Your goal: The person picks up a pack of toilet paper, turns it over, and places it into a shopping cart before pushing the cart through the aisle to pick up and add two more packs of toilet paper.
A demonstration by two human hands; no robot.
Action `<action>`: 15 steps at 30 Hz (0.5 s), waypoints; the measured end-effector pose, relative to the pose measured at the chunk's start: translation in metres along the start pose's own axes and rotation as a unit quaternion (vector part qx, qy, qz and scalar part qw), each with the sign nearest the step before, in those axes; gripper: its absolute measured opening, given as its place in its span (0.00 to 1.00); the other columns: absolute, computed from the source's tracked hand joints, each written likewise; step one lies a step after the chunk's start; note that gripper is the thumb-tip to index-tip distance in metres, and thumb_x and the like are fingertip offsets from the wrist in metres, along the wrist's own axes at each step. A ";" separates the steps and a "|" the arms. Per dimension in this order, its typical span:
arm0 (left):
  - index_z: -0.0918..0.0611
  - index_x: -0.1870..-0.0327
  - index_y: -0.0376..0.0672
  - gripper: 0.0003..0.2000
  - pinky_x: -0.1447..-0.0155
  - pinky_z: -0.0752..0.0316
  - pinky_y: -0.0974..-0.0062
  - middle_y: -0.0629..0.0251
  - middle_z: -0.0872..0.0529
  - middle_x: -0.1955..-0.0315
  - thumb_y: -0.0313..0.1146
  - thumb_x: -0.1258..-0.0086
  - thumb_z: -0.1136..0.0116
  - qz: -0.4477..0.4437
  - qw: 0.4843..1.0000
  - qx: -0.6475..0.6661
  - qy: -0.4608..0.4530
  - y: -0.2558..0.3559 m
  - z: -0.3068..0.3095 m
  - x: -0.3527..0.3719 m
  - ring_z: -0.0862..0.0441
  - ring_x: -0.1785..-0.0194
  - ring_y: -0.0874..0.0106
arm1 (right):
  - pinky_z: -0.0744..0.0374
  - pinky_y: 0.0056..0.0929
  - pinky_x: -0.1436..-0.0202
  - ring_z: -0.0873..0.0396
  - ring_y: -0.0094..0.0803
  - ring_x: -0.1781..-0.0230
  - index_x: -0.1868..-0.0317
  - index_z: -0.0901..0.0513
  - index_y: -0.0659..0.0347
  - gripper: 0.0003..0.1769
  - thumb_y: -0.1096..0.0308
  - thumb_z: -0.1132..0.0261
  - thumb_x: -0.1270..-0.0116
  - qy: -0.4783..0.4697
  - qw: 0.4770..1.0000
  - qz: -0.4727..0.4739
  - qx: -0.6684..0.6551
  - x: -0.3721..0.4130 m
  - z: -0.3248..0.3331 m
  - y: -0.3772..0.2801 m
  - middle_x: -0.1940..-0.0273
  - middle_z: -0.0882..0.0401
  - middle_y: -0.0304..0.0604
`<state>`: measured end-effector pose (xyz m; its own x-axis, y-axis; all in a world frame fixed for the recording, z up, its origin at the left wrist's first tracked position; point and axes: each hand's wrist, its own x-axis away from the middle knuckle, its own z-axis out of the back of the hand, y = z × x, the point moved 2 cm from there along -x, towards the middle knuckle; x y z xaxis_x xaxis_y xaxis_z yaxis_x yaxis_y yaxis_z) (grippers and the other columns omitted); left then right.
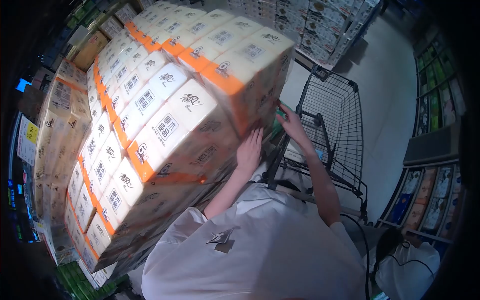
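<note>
A tall stack of white tissue packs (185,107) with orange bands fills the left and middle. My left hand (250,149) lies against the side of an upper pack (245,65) near its lower corner, its fingers stretched out and holding nothing. On the right, my right hand (291,122) is raised by the same pack's far side, with its fingers apart. Whether its fingertips touch the wrap is hard to tell. Something green, partly hidden, shows between the two hands.
A black wire shopping cart (334,130) stands just right of my right arm, with a white pack low in it. Shelves of packaged goods (430,200) line the far right. More stacked packs (320,25) stand behind. A white bag (407,270) is at lower right.
</note>
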<state>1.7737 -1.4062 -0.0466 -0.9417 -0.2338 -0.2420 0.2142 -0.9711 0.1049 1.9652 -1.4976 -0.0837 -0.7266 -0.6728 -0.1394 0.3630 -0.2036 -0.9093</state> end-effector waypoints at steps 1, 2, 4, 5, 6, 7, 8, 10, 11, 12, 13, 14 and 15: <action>0.34 0.30 0.36 0.39 0.30 0.32 0.68 0.55 0.28 0.34 0.30 0.48 0.36 0.011 1.000 0.010 -0.011 0.001 -0.003 0.000 0.29 0.31 0.62 | 0.28 0.37 0.33 0.27 0.46 0.32 0.32 0.30 0.69 0.29 0.65 0.37 0.30 0.002 1.000 0.007 0.005 0.001 0.001 0.003 0.35 0.26 0.59; 0.34 0.29 0.37 0.39 0.29 0.33 0.70 0.55 0.30 0.32 0.29 0.47 0.37 0.022 0.999 0.019 -0.024 0.001 -0.006 -0.001 0.31 0.30 0.63 | 0.28 0.36 0.32 0.27 0.44 0.33 0.30 0.32 0.67 0.29 0.67 0.38 0.29 -0.008 0.999 0.027 0.031 0.002 0.003 0.003 0.34 0.27 0.56; 0.35 0.28 0.38 0.38 0.29 0.34 0.70 0.54 0.31 0.31 0.28 0.45 0.39 0.023 0.999 0.022 -0.027 0.002 -0.012 -0.003 0.33 0.28 0.61 | 0.28 0.33 0.32 0.25 0.39 0.35 0.27 0.35 0.63 0.30 0.69 0.39 0.27 -0.023 0.995 0.059 0.081 0.009 0.007 0.006 0.31 0.28 0.50; 0.35 0.27 0.39 0.37 0.28 0.34 0.68 0.54 0.32 0.30 0.28 0.43 0.39 0.014 1.000 0.017 -0.020 0.005 -0.011 -0.005 0.33 0.28 0.59 | 0.28 0.33 0.33 0.25 0.38 0.36 0.27 0.35 0.62 0.30 0.69 0.40 0.27 -0.034 0.997 0.026 0.060 0.016 0.016 0.003 0.31 0.28 0.50; 0.35 0.27 0.40 0.37 0.28 0.34 0.67 0.53 0.32 0.30 0.28 0.42 0.39 0.003 1.000 0.013 -0.015 0.010 -0.007 -0.004 0.33 0.28 0.57 | 0.27 0.34 0.34 0.24 0.38 0.37 0.27 0.34 0.61 0.29 0.69 0.40 0.27 -0.045 0.998 -0.009 0.039 0.023 0.028 -0.004 0.32 0.28 0.49; 0.35 0.28 0.40 0.35 0.28 0.34 0.65 0.52 0.32 0.31 0.29 0.40 0.39 -0.045 0.998 0.039 -0.010 0.016 -0.003 -0.002 0.34 0.28 0.56 | 0.27 0.34 0.34 0.24 0.37 0.38 0.27 0.34 0.60 0.29 0.69 0.40 0.27 -0.054 0.997 -0.043 0.017 0.029 0.038 -0.004 0.32 0.28 0.48; 0.34 0.28 0.41 0.34 0.28 0.34 0.64 0.51 0.32 0.31 0.30 0.38 0.40 -0.090 0.994 0.065 -0.001 0.021 0.005 -0.002 0.34 0.28 0.54 | 0.26 0.35 0.35 0.24 0.37 0.39 0.28 0.32 0.58 0.27 0.67 0.41 0.26 -0.038 0.998 -0.048 0.016 0.038 0.050 0.010 0.33 0.27 0.46; 0.33 0.28 0.41 0.30 0.27 0.36 0.60 0.45 0.31 0.32 0.37 0.32 0.41 -0.149 0.982 0.110 -0.023 0.028 -0.012 0.002 0.33 0.29 0.50 | 0.26 0.36 0.35 0.24 0.41 0.38 0.31 0.28 0.58 0.24 0.65 0.42 0.25 0.039 0.994 -0.058 0.081 0.072 0.088 0.028 0.35 0.25 0.47; 0.33 0.29 0.40 0.30 0.27 0.36 0.59 0.44 0.32 0.32 0.38 0.31 0.41 -0.107 0.977 0.177 -0.060 0.029 -0.032 0.008 0.33 0.29 0.49 | 0.27 0.37 0.35 0.25 0.44 0.37 0.33 0.26 0.59 0.23 0.65 0.41 0.26 0.083 0.981 -0.092 0.147 0.092 0.111 0.042 0.37 0.24 0.48; 0.33 0.29 0.39 0.31 0.27 0.37 0.58 0.42 0.32 0.33 0.40 0.31 0.40 -0.063 0.964 0.241 -0.096 0.032 -0.051 0.015 0.33 0.29 0.48 | 0.27 0.38 0.34 0.25 0.46 0.37 0.35 0.25 0.59 0.22 0.65 0.41 0.27 0.125 0.961 -0.124 0.212 0.115 0.134 0.061 0.38 0.23 0.48; 0.33 0.29 0.38 0.31 0.27 0.37 0.58 0.41 0.32 0.33 0.42 0.30 0.40 -0.018 0.944 0.303 -0.132 0.034 -0.068 0.019 0.34 0.30 0.46 | 0.27 0.39 0.34 0.25 0.49 0.37 0.37 0.23 0.58 0.22 0.63 0.38 0.30 0.152 0.919 -0.163 0.326 0.144 0.160 0.088 0.40 0.22 0.50; 0.36 0.28 0.38 0.33 0.27 0.37 0.57 0.37 0.34 0.31 0.45 0.29 0.41 0.032 0.916 0.351 -0.194 0.035 -0.083 0.020 0.35 0.29 0.44 | 0.28 0.45 0.34 0.26 0.44 0.37 0.40 0.21 0.54 0.21 0.64 0.35 0.34 0.183 0.850 -0.215 0.445 0.179 0.182 0.115 0.38 0.24 0.46; 0.38 0.26 0.39 0.34 0.28 0.35 0.58 0.40 0.33 0.32 0.46 0.28 0.42 0.064 0.895 0.384 -0.218 0.038 -0.103 0.023 0.33 0.29 0.46 | 0.33 0.56 0.31 0.31 0.44 0.33 0.41 0.19 0.51 0.21 0.63 0.35 0.35 0.208 0.776 -0.284 0.524 0.216 0.196 0.122 0.34 0.29 0.45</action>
<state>1.7871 -1.4531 -0.1477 -0.9700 -0.1371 0.2008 0.2429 -0.5806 0.7771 1.9673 -1.8073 -0.1481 -0.9893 -0.0194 -0.1443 0.0317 -0.9960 -0.0831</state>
